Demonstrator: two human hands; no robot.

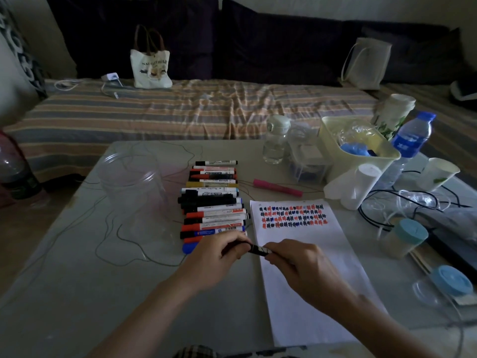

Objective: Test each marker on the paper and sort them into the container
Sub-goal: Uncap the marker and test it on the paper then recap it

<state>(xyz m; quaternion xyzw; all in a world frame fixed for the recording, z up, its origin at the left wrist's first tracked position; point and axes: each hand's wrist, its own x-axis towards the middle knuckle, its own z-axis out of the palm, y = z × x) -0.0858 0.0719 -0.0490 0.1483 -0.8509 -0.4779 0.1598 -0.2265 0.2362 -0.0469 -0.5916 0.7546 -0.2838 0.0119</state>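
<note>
Both my hands hold one black marker (259,249) level above the table, at the left edge of the white paper (307,270). My left hand (216,257) grips its dark end and my right hand (296,264) grips the other end. The paper's top part carries rows of red, blue and black test marks (293,216). A row of several markers (213,202) lies side by side left of the paper. A clear plastic container (131,179) stands left of that row.
A pink marker (277,187) lies beyond the paper. At the right stand a clear bottle (275,140), a cream bin (358,148), a water bottle (410,143), paper cups, blue-lidded jars (405,239) and cables. A striped sofa with bags lies behind the table.
</note>
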